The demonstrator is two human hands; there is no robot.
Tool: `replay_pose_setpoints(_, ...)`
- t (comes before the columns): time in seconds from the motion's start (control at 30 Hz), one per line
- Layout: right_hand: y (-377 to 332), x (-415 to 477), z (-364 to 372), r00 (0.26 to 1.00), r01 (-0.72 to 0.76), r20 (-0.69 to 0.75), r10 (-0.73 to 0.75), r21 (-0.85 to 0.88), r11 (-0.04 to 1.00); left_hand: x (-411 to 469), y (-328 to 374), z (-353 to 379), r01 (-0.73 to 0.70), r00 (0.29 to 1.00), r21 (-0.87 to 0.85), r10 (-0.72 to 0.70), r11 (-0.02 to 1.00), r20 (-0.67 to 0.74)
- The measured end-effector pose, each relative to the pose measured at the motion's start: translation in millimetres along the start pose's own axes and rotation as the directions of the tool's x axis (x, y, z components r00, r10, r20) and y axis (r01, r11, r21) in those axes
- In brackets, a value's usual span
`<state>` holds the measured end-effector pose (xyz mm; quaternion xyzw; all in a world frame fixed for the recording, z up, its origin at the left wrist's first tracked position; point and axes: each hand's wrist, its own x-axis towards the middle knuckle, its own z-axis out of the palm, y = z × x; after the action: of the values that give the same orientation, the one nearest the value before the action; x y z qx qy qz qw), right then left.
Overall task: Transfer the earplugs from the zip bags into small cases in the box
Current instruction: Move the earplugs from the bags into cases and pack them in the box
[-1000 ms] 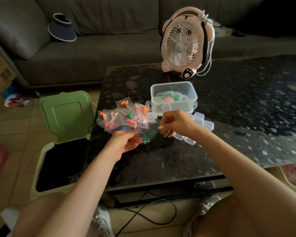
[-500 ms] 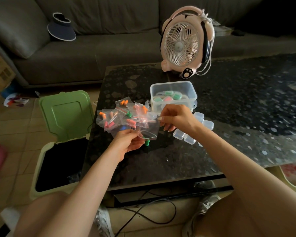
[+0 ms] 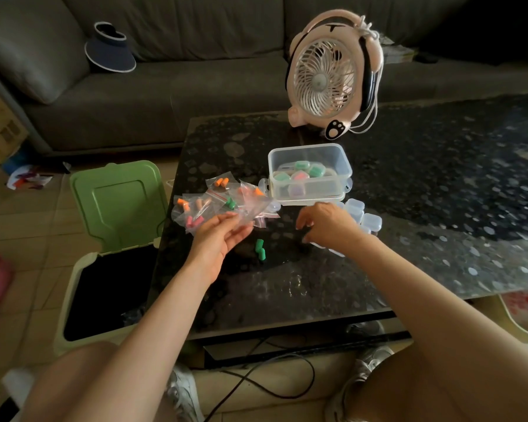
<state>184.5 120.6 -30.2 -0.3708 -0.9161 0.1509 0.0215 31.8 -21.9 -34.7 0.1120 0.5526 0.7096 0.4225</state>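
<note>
At the left, beside the dark speckled desk (image 3: 409,184), a green-lidded trash bin (image 3: 116,205) stands open on the floor, and the left hand (image 3: 218,237) is palm up over the desk edge, its grip closed on an empty zip bag (image 3: 252,213) next to the pile of zip bags (image 3: 214,202) that hold orange, pink and green earplugs. Two green earplugs (image 3: 260,250) lie loose on the desk between the hands. The right hand (image 3: 326,223) hovers palm down with its grip apart and empty, just in front of the empty small cases (image 3: 363,216) and the clear box (image 3: 310,173) with filled cases inside, and a pink fan (image 3: 329,77) stands behind.
</note>
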Motion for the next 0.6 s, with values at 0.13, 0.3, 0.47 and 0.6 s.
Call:
replay_pose_setpoints(0.13,0.3,-4.3,2.2,0.996,-0.025,0.080,0.034,-0.117,0.993,3.2,2.3,-9.4,-0.066,0.997,0.044,0.068,0.997,-0.047)
replay_pose_setpoints(0.3,-5.2,-5.3,3.3,0.999,-0.027,0.039,0.033,-0.150,0.988,2.0,7.1,-19.8,-0.142,0.965,0.087,0.158,0.986,-0.208)
replay_pose_setpoints(0.47,-8.7,-0.1,4.4,1.000,-0.027,0.011,0.029,-0.110,0.994,8.2,6.2,-37.9,-0.183,0.875,0.281,0.286,0.942,-0.390)
replay_pose_setpoints(0.6,-17.8,0.6,3.6,0.999,-0.009,-0.047,0.013,0.079,0.997,10.0,3.1,-45.3,-0.144,0.841,0.450,0.349,0.881,-0.413)
